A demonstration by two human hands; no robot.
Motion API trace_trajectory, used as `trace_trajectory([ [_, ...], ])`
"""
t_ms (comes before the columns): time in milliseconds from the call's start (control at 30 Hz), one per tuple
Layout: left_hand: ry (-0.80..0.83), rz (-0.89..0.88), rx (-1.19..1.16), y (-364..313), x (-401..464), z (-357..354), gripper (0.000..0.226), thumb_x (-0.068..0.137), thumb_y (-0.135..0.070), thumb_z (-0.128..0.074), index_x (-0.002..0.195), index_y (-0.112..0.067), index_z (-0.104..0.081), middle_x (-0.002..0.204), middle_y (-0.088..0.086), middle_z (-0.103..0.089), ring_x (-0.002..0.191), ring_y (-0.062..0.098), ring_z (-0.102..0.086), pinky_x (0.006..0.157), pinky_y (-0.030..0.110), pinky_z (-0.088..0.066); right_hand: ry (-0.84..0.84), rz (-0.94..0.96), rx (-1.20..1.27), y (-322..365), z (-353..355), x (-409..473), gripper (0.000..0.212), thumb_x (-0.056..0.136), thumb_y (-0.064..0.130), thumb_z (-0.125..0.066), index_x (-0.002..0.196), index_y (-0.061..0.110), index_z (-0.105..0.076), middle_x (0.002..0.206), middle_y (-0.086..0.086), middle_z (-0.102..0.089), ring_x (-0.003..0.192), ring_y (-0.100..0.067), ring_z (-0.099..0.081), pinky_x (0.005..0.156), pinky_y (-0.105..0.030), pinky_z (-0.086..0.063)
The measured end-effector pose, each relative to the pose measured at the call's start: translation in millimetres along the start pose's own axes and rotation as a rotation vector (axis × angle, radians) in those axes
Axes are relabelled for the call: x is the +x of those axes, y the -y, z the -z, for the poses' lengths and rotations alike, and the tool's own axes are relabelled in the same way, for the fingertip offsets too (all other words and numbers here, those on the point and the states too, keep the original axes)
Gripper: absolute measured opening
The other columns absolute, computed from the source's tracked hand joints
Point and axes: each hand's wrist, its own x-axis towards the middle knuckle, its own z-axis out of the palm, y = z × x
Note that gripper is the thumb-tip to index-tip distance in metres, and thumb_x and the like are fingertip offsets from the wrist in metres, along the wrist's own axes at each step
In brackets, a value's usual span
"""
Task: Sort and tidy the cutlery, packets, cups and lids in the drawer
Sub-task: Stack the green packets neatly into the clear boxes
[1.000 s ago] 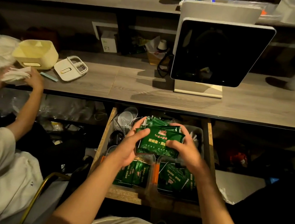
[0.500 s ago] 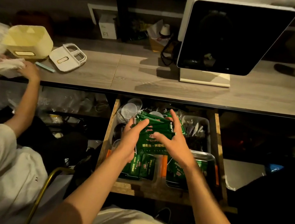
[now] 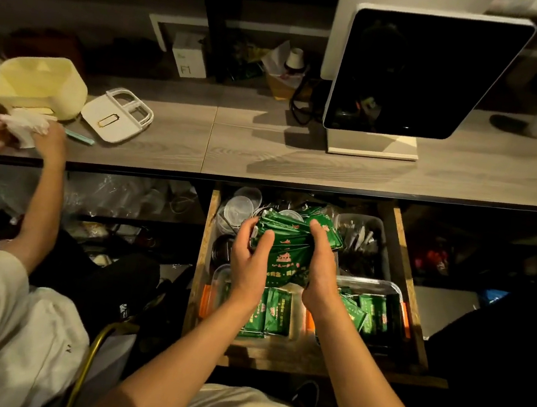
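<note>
A stack of green packets (image 3: 293, 240) is gripped from both sides above the open drawer (image 3: 403, 253) at the centre of the frame; the left hand (image 3: 249, 262) is curled round its left edge, the right hand (image 3: 320, 264) round its right edge. Below the hands, more green packets are seen in a clear tub (image 3: 221, 275) and in a metal tray (image 3: 395, 290) at the front of the drawer; clear lids (image 3: 241, 205) are stacked at the drawer's upper left, and cutlery is held in a bin (image 3: 376, 223) at its upper right. At the left of the frame, white tissue (image 3: 25, 124) is handled by another person on the counter (image 3: 233, 145).
</note>
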Motion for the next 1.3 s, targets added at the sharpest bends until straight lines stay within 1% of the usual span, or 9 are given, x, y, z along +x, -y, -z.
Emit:
trace_trajectory([
  [100, 0.051, -0.003, -0.065, -10.5, -4.5, 2.5, 0.053, 0.078, -0.062, -0.061, 0.125, -0.038, -0.053, 0.129, 0.007, -0.061, 0.113, 0.024, -0.062, 0.093, 0.045, -0.054, -0.063, -0.014, 0.03, -1.4, -2.8, -1.2, 0.052, 0.071, 0.052, -0.064, 0.107, 0.014, -0.064, 0.108, -0.017, -0.07, 0.102, -0.038, -0.067, 0.082, -0.054, -0.055],
  [200, 0.066, 0.136, -0.15, -12.7, -0.8, 2.2, 0.065, 0.091, -0.051, -0.06, 0.148, -0.031, -0.036, 0.152, 0.003, -0.043, 0.126, 0.008, -0.046, 0.099, 0.027, -0.042, -0.099, 0.147, 0.0, -1.6, -1.8, -5.6, 0.035, 0.074, 0.039, -0.055, 0.098, 0.014, -0.061, 0.093, -0.009, -0.065, 0.089, -0.028, -0.063, 0.072, -0.041, -0.05],
  [333, 0.162, 0.274, -0.187, -14.5, 2.9, 8.5, 0.075, 0.081, -0.075, -0.052, 0.132, -0.02, -0.058, 0.128, 0.013, -0.065, 0.117, 0.029, -0.064, 0.1, 0.057, -0.05, -0.041, 0.334, -0.135, 0.8, -3.9, -11.8, 0.038, 0.082, 0.046, -0.058, 0.112, 0.022, -0.059, 0.108, -0.011, -0.067, 0.098, -0.028, -0.066, 0.083, -0.048, -0.056],
  [633, 0.37, 0.546, -0.148, -20.3, 9.8, 23.5, 0.064, 0.087, -0.074, -0.04, 0.117, -0.025, -0.069, 0.109, 0.007, -0.076, 0.104, 0.027, -0.07, 0.084, 0.049, -0.054, -0.164, 0.566, -0.351, -6.7, 3.9, -13.2, 0.029, 0.082, 0.048, -0.059, 0.109, 0.036, -0.057, 0.108, 0.0, -0.063, 0.103, -0.024, -0.062, 0.086, -0.058, -0.052],
  [767, 0.255, 0.579, -0.26, -25.3, 12.2, 19.6, 0.057, 0.091, -0.066, -0.047, 0.107, -0.019, -0.072, 0.095, 0.009, -0.078, 0.091, 0.026, -0.073, 0.084, 0.042, -0.056, -0.093, 0.509, -0.351, -14.9, 1.1, -14.7, 0.033, 0.083, 0.052, -0.059, 0.113, 0.04, -0.055, 0.112, -0.002, -0.062, 0.104, -0.025, -0.062, 0.086, -0.054, -0.054],
  [933, -0.002, 0.499, -0.294, -24.2, 7.9, 10.4, 0.037, 0.091, -0.049, -0.063, 0.113, -0.02, -0.065, 0.104, 0.009, -0.075, 0.09, 0.026, -0.073, 0.07, 0.039, -0.06, 0.017, 0.329, -0.286, -11.1, -0.6, -19.3, 0.025, 0.098, 0.035, -0.056, 0.119, 0.044, -0.046, 0.111, 0.008, -0.061, 0.094, 0.003, -0.065, 0.073, -0.016, -0.053],
  [1067, -0.123, 0.306, -0.321, -23.3, 2.8, 8.1, 0.042, 0.091, -0.04, -0.066, 0.126, -0.021, -0.056, 0.121, 0.008, -0.065, 0.105, 0.021, -0.065, 0.087, 0.041, -0.056, 0.067, 0.134, -0.184, -9.2, -4.7, -20.7, 0.093, 0.074, 0.079, -0.058, 0.144, 0.02, -0.044, 0.141, -0.007, -0.054, 0.128, -0.021, -0.053, 0.108, -0.052, -0.042],
  [1167, -0.103, 0.214, -0.234, -19.2, -2.5, 7.3, 0.071, 0.069, -0.066, -0.067, 0.129, -0.031, -0.054, 0.139, 0.011, -0.054, 0.124, 0.029, -0.056, 0.102, 0.053, -0.049, 0.061, 0.075, -0.148, -2.6, -3.7, -20.1, 0.068, 0.084, 0.068, -0.055, 0.125, 0.014, -0.061, 0.122, -0.014, -0.067, 0.115, -0.033, -0.063, 0.102, -0.059, -0.046],
  [1300, -0.094, 0.214, -0.207, -13.8, -6.0, 8.7, 0.029, 0.073, -0.064, -0.065, 0.098, -0.052, -0.06, 0.134, 0.01, -0.056, 0.121, 0.029, -0.057, 0.102, 0.056, -0.048, 0.072, 0.019, -0.088, -2.9, -0.8, -11.6, 0.053, 0.091, 0.058, -0.053, 0.113, 0.012, -0.067, 0.111, -0.016, -0.071, 0.106, -0.036, -0.067, 0.097, -0.055, -0.049],
])
